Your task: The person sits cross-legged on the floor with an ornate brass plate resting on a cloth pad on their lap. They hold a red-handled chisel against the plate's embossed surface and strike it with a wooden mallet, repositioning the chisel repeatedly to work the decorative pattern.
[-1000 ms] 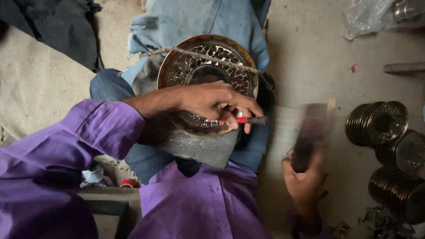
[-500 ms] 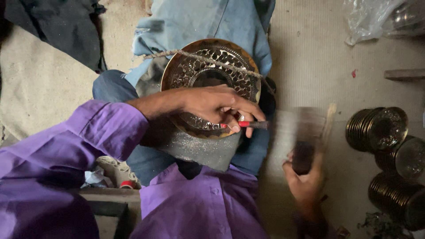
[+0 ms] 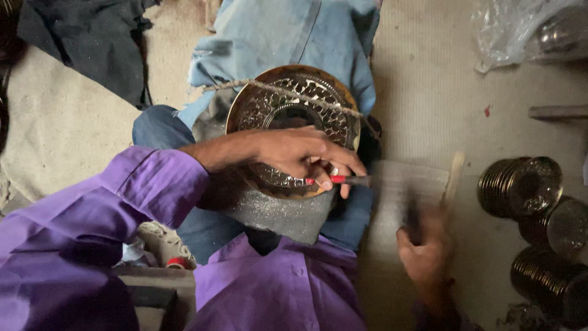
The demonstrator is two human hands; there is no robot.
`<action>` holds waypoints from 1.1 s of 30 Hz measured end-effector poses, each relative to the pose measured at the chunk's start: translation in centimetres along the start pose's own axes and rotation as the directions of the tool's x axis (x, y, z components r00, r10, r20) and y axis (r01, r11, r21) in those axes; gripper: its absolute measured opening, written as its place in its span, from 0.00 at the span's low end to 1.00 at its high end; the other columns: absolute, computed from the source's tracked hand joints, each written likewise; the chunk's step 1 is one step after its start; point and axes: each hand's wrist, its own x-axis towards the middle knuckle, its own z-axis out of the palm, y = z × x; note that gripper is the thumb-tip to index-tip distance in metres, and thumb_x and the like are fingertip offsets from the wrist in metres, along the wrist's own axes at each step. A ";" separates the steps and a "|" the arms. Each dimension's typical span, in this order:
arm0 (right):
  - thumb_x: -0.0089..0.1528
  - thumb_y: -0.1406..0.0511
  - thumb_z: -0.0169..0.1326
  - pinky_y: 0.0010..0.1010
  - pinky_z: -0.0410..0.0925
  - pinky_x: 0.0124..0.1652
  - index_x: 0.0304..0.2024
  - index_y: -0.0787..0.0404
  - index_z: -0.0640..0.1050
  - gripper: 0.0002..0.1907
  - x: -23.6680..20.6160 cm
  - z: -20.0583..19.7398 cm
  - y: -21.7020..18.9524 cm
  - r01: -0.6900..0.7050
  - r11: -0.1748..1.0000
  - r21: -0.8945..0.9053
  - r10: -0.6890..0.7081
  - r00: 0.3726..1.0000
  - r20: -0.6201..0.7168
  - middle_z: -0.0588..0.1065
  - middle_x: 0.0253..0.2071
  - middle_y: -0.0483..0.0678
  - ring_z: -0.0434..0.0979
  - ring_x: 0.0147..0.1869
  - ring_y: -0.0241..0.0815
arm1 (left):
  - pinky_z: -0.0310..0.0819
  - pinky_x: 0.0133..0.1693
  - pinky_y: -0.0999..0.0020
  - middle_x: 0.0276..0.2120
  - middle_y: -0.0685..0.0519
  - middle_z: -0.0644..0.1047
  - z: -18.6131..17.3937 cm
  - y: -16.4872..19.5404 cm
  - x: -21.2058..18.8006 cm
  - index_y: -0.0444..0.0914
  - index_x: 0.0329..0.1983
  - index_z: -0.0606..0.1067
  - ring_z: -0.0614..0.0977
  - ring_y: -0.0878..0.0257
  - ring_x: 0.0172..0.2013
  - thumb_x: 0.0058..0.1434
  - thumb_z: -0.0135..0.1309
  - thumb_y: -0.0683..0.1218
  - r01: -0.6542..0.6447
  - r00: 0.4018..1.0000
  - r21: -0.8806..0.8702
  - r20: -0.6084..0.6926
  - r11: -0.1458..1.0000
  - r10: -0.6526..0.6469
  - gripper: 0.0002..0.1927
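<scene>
1. Far left, a purple sleeve (image 3: 92, 227) sweeps in across the view, and the left hand (image 3: 294, 153) lands right over the work.
2. That left grip is closed, fingers pinched tight round a thin chisel-like punch (image 3: 349, 180) with a red band, its tip set at the lower rim of the plate.
3. The star of the show: a round engraved brass plate (image 3: 288, 110), propped on the lap over blue jeans (image 3: 159, 132), backed by a grey glittery pad (image 3: 282, 214). A rough cord (image 3: 275, 91) crosses its upper face.
4. My read on handling: stiff sheet metal, light enough for one hand, smooth and likely slippery on the polished face. The bare rim looks the safest hold; the chased pattern would mark if knocked.
5. Moving right, the right hand (image 3: 425, 251) is a blur, grip wrapped round the dark handle of a hammer or mallet (image 3: 453, 175), too smeared to name more closely.
6. Far right, on the pale floor (image 3: 429, 92), stacks of brass plates (image 3: 520, 187) lie on edge, well apart from the lap.
7. Top right corner, a clear plastic bag (image 3: 514, 27).
</scene>
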 end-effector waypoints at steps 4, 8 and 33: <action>0.56 0.74 0.62 0.36 0.72 0.49 0.66 0.64 0.61 0.38 0.2 -0.1 0.2 -0.252 0.822 0.512 0.257 0.964 0.062 0.73 0.45 0.57 0.75 0.49 0.50 | 0.76 0.37 0.69 0.49 0.56 0.85 -0.1 0.1 0.1 0.39 0.68 0.67 0.83 0.66 0.38 0.66 0.58 0.43 -0.064 0.998 -0.006 0.008 0.998 0.064 0.27; 0.52 0.76 0.62 0.40 0.72 0.47 0.62 0.69 0.67 0.35 0.0 -0.1 0.7 -0.020 0.999 -0.047 0.021 0.999 0.025 0.75 0.50 0.63 0.78 0.51 0.56 | 0.75 0.33 0.68 0.48 0.57 0.84 -0.2 0.2 0.1 0.40 0.67 0.67 0.81 0.65 0.32 0.64 0.59 0.43 0.036 0.999 0.004 0.022 0.999 -0.036 0.28; 0.56 0.74 0.67 0.40 0.68 0.58 0.64 0.65 0.64 0.38 -1.2 0.8 1.1 -0.185 0.965 0.184 0.232 0.932 -0.277 0.72 0.51 0.57 0.73 0.53 0.50 | 0.75 0.30 0.72 0.45 0.54 0.85 0.2 0.0 0.0 0.39 0.66 0.68 0.80 0.68 0.29 0.62 0.60 0.39 0.060 0.997 -0.049 -0.052 0.997 -0.063 0.28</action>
